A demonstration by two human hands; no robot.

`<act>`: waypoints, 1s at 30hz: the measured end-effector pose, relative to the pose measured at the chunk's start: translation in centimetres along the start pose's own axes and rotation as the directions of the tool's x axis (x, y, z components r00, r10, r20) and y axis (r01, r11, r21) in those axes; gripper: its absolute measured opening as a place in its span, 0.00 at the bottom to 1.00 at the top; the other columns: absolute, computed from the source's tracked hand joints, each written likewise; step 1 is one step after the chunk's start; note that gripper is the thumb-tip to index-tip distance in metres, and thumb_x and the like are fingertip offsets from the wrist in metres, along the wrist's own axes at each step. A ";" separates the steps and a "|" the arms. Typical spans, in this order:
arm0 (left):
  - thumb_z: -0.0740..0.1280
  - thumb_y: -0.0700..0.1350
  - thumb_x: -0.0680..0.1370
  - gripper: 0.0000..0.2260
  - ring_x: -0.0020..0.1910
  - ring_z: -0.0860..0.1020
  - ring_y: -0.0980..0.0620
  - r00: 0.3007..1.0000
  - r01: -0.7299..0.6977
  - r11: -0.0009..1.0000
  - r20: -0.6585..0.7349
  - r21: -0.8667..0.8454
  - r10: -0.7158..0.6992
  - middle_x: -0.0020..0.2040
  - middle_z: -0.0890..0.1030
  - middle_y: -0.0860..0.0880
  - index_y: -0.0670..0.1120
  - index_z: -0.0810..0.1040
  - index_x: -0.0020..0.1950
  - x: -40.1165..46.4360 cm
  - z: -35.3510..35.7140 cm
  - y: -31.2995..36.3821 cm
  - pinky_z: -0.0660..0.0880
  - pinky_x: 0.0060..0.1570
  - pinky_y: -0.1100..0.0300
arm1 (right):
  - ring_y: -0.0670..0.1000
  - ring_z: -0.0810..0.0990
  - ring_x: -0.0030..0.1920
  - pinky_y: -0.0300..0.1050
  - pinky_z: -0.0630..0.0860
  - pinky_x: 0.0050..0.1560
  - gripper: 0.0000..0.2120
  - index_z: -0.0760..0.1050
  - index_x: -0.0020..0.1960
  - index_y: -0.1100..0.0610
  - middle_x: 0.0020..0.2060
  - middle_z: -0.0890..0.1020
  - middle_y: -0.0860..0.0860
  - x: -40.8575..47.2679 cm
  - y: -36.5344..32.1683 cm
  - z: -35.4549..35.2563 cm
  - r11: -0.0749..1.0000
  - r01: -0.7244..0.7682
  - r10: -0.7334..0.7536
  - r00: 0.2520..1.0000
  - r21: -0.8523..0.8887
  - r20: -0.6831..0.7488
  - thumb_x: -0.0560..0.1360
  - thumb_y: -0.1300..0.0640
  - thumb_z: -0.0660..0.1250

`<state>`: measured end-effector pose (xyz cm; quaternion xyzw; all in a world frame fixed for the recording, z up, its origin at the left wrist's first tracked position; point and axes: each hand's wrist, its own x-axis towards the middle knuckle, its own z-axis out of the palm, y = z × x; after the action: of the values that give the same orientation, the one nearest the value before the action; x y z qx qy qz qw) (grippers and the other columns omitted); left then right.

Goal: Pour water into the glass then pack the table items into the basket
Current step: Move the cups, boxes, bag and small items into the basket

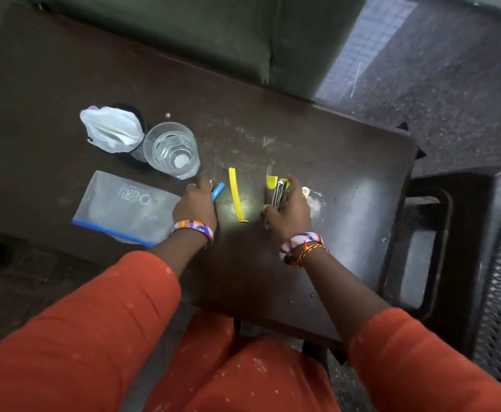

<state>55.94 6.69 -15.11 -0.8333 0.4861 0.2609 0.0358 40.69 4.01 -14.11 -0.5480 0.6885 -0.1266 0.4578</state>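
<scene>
While the right hand (287, 209) grips a metal-and-yellow clip (279, 191) just above the table (273, 278), the left hand (197, 205) rests fingers-down on a blue clip (218, 191); whether it pinches the clip cannot be told. Between the hands lies a yellow strip (237, 196). Left of them the glass (172, 150) holds water and touches the mesh basket (137, 154), which holds a white bag (111, 129). A zip pouch (124, 206) lies nearer.

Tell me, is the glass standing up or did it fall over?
Standing up. The glass sits on its base on the table, its round open rim facing up, next to the mesh basket.
</scene>
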 end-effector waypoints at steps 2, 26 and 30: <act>0.60 0.33 0.74 0.19 0.57 0.76 0.34 1.000 0.013 0.998 0.011 -0.057 -0.012 0.59 0.74 0.35 0.39 0.64 0.65 -0.4 -0.4 0.4 0.74 0.50 0.45 | 0.59 0.77 0.55 0.38 0.66 0.45 0.32 0.59 0.71 0.57 0.57 0.78 0.58 -1.1 0.1 -0.6 1.000 0.007 -0.007 1.000 -0.001 0.011 0.69 0.65 0.66; 0.73 0.47 0.68 0.17 0.49 0.81 0.45 0.467 -0.824 0.503 0.190 -0.260 0.864 0.49 0.84 0.40 0.42 0.82 0.54 -21.6 -6.8 43.7 0.72 0.45 0.59 | 0.57 0.83 0.37 0.54 0.83 0.43 0.16 0.73 0.53 0.55 0.43 0.77 0.61 -17.8 5.3 -51.0 0.992 0.005 0.040 0.931 0.123 -0.362 0.68 0.66 0.72; 0.72 0.48 0.68 0.18 0.52 0.80 0.42 0.380 -0.910 0.415 0.376 -0.015 0.845 0.51 0.83 0.41 0.43 0.81 0.56 -22.7 -1.6 48.9 0.73 0.49 0.57 | 0.50 0.80 0.35 0.42 0.81 0.38 0.23 0.71 0.63 0.54 0.49 0.78 0.58 -16.7 13.1 -54.7 0.991 -0.137 0.129 0.955 -0.011 -0.267 0.70 0.66 0.71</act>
<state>7.20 -1.45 6.45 -0.3822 0.8637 0.3242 0.0522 -10.09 5.47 15.22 -0.4853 0.7807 -0.1579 0.3605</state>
